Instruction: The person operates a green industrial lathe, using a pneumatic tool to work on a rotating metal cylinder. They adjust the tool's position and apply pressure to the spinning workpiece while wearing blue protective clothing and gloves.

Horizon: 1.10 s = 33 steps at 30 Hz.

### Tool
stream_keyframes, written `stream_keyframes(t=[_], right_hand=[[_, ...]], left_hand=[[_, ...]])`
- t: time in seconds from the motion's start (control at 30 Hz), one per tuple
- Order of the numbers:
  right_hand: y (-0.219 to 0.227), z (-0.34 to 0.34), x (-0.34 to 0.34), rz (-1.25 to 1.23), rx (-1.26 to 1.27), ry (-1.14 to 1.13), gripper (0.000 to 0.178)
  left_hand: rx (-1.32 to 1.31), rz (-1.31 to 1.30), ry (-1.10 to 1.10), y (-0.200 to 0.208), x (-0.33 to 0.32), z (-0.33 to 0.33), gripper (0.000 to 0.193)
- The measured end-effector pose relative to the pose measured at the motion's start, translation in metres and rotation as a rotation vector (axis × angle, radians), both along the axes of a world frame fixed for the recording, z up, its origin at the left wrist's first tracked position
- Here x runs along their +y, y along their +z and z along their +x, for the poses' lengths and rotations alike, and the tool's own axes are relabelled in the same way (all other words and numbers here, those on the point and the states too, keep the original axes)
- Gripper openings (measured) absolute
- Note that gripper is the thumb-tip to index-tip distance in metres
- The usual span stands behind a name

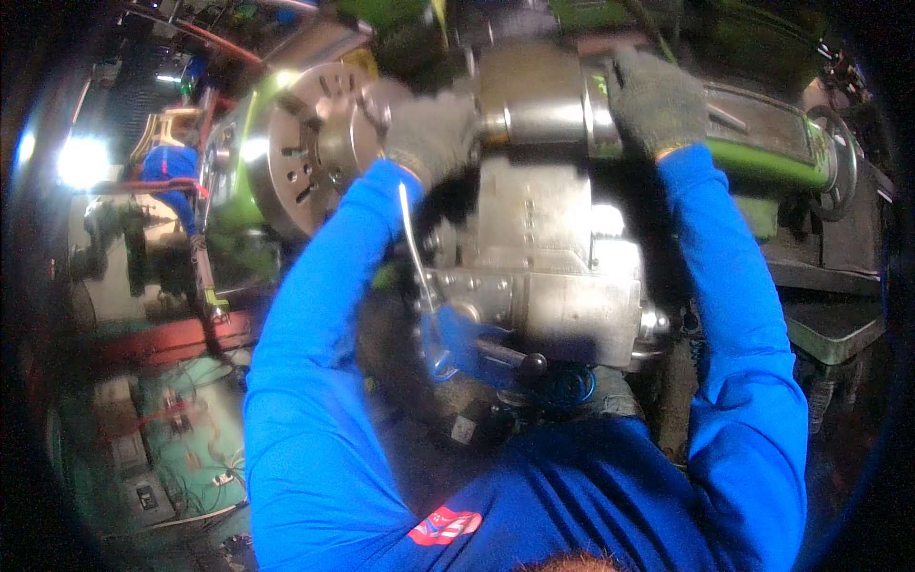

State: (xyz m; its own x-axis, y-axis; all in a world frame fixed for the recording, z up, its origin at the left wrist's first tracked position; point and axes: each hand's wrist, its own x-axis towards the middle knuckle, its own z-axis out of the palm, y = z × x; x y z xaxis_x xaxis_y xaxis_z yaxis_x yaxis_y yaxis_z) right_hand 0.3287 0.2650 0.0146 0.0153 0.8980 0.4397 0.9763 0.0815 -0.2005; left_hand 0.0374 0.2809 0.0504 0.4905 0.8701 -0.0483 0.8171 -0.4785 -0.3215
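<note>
A shiny stepped metal cylinder point(543, 119) lies crosswise in a lathe, above the carriage. At its left end is my left hand point(434, 138), in a grey work glove, with fingers curled round the narrower part; motion blurs them. My right hand point(658, 100), gloved alike, wraps over the cylinder's right end, its fingertips partly hidden behind the metal. Just left of my left hand stands the round slotted faceplate point(300, 157) with the chuck centre point(348, 138). Below the cylinder sits the metal tool slide point(534, 214) on the carriage point(581, 310).
The green tailstock point(782, 157) with its handwheel point(839, 162) extends to the right. A thin bent lever point(415, 243) rises beside my left forearm. Nearer me are a black-knobbed handle point(534, 364) and blue parts. At lower left is a green panel point(205, 410) with wires and devices.
</note>
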Motion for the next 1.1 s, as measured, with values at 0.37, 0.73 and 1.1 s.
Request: stream_keyframes(t=[0.37, 0.73, 1.1], right_hand=[[-0.003, 0.002, 0.004, 0.016, -0.036, -0.003, 0.019], [-0.006, 0.003, 0.004, 0.072, -0.04, 0.018, 0.022], [0.003, 0.0, 0.001, 0.006, -0.061, -0.019, 0.018]], left_hand=[[0.059, 0.01, -0.006, -0.002, 0.009, -0.002, 0.034], [0.006, 0.061, -0.065, -0.005, 0.008, -0.006, 0.023], [0.126, -0.169, 0.068, -0.007, 0.018, 0.0, 0.027]])
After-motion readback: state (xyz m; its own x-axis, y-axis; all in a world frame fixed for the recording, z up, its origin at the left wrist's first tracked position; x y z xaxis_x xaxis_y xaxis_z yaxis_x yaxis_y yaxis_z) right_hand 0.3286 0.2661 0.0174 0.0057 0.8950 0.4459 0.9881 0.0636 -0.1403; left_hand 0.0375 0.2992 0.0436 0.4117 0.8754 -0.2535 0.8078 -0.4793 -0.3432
